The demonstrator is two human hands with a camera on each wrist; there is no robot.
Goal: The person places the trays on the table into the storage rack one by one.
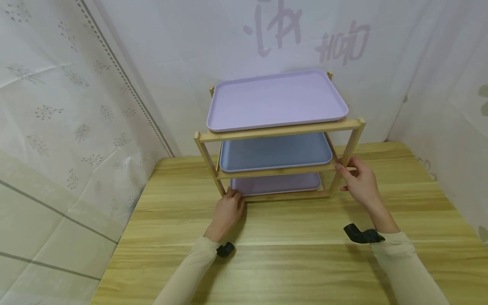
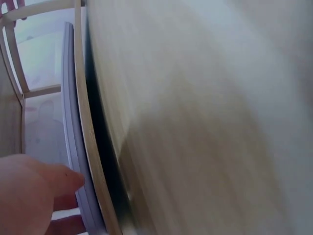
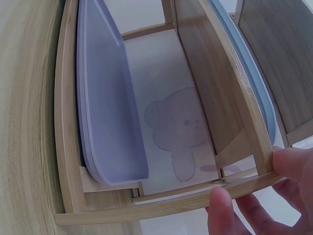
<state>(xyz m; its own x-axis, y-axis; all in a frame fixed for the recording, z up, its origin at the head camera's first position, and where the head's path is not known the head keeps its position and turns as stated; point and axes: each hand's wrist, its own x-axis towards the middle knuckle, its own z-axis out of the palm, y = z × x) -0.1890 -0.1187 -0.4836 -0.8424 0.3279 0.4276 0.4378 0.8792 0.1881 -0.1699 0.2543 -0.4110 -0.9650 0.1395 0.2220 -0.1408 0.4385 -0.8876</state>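
A three-tier light wooden rack [image 1: 282, 133] stands on the table. On its top shelf lies a lavender tray [image 1: 278, 99], with a blue-grey tray [image 1: 276, 153] on the middle shelf and a lower purple tray [image 1: 280, 184] on the bottom one. My left hand [image 1: 227, 212] is at the front left corner of the lower purple tray, thumb against its front rim [image 2: 73, 127] and fingers inside the rim, partly hidden. With my right hand [image 1: 360, 182] I grip the rack's right front post where the middle shelf meets it; the thumb and fingers show on either side [image 3: 288, 186].
The wood-grain table [image 1: 289, 254] extends in front of the rack and to both sides. A pale curtain with printed lettering [image 1: 160, 63] hangs behind, and more patterned cloth hangs at left and right. Black wrist mounts [image 1: 362, 235] sit on both forearms.
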